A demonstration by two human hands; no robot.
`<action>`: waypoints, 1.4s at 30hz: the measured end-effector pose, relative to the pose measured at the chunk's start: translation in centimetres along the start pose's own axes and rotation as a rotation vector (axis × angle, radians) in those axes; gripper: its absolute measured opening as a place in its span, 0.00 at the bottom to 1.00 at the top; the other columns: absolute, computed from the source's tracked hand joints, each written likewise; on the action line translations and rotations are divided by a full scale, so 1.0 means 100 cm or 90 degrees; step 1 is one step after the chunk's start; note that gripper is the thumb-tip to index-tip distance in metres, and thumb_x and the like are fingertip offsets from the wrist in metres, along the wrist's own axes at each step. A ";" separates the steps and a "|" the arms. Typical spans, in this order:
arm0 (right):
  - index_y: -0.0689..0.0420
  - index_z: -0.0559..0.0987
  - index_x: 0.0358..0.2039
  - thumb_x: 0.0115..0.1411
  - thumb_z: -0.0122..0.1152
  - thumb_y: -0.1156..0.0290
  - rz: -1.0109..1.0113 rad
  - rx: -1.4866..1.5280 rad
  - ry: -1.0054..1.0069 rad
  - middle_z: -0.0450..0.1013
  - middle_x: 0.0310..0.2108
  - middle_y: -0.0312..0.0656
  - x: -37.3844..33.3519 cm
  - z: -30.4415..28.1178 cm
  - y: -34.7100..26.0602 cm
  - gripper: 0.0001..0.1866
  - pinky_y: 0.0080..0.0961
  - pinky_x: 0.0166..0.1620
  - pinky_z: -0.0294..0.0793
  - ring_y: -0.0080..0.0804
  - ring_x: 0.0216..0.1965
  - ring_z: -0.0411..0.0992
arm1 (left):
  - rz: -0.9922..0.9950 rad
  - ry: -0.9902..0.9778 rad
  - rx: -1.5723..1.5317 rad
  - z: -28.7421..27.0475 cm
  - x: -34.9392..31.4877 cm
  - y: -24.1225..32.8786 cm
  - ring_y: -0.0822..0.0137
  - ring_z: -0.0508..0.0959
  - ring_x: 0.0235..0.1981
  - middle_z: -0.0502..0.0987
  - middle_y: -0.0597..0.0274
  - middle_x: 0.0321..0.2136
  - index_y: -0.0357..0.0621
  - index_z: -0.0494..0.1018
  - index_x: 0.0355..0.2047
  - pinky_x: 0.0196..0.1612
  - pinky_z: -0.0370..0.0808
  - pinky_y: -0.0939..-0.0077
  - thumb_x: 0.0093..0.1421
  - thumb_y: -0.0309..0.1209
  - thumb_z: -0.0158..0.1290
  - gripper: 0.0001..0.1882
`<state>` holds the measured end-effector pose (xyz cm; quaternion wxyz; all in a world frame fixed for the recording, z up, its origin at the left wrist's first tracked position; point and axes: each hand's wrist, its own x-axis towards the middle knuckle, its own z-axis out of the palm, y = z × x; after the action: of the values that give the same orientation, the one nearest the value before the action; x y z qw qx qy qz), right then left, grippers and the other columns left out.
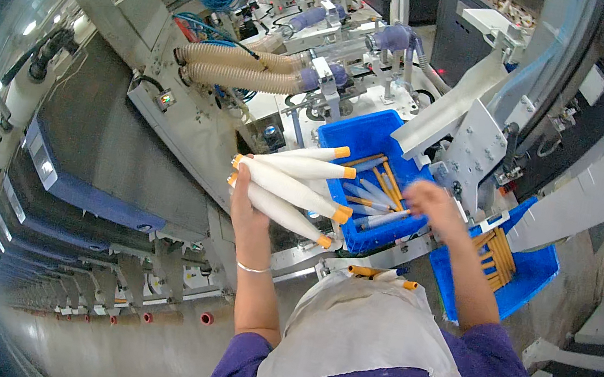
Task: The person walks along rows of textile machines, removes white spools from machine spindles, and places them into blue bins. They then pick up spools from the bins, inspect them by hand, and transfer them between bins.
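My left hand (243,199) is closed round the ends of several full white yarn bobbins (286,186), which fan out to the right with their orange tube tips showing. They are held up beside a blue plastic crate (382,243). Inside that crate lie orange bobbin tubes (392,185) and some bobbins with thin, pale yarn left on them (369,193). Above the crate's right side is my right hand (430,203), smeared by motion with its fingers curled in. Whether it holds anything is not visible.
A second blue crate (542,270) with bare orange tubes (496,257) stands lower on the right. More tubes (364,272) poke from my apron's top. A white metal chute (452,106) slopes to the first crate. Ribbed hoses (242,68) and machinery lie beyond; a long dark machine (101,147) runs left.
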<state>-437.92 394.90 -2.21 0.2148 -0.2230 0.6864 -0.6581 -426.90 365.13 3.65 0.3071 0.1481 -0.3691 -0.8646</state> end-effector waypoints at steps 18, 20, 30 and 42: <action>0.55 0.72 0.30 0.58 0.46 0.67 0.054 -0.078 0.059 0.64 0.17 0.32 -0.016 -0.024 0.032 0.08 0.18 0.21 0.64 0.23 0.17 0.62 | 0.050 0.053 -0.030 -0.003 -0.001 0.012 0.64 0.67 0.46 0.68 0.59 0.42 0.41 0.64 0.46 0.51 0.64 0.66 0.57 0.43 0.50 0.22; 0.55 0.71 0.29 0.57 0.44 0.72 0.246 0.225 0.100 0.63 0.18 0.30 -0.016 -0.035 0.032 0.06 0.14 0.21 0.61 0.20 0.18 0.62 | 0.048 0.055 -0.032 -0.003 0.003 0.014 0.64 0.67 0.46 0.67 0.59 0.42 0.41 0.64 0.46 0.51 0.64 0.66 0.57 0.43 0.50 0.23; 0.60 0.68 0.41 0.59 0.49 0.53 0.237 0.606 -0.470 0.61 0.18 0.29 0.031 0.130 -0.001 0.22 0.10 0.15 0.51 0.11 0.14 0.53 | -0.024 -0.041 -0.071 0.019 0.010 -0.023 0.59 0.67 0.47 0.68 0.56 0.44 0.43 0.63 0.47 0.50 0.66 0.61 0.52 0.46 0.54 0.27; 0.59 0.71 0.35 0.60 0.47 0.67 0.031 0.417 0.049 0.68 0.35 0.39 -0.037 -0.004 0.030 0.09 0.14 0.27 0.69 0.22 0.30 0.67 | 0.154 -0.046 -0.148 -0.057 0.019 0.047 0.60 0.69 0.46 0.70 0.58 0.43 0.46 0.67 0.43 0.52 0.66 0.57 0.50 0.43 0.57 0.23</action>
<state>-435.19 397.51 -5.19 0.2647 -0.1003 0.4508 -0.8466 -423.65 358.24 3.15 0.4102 0.0349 -0.2925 -0.8631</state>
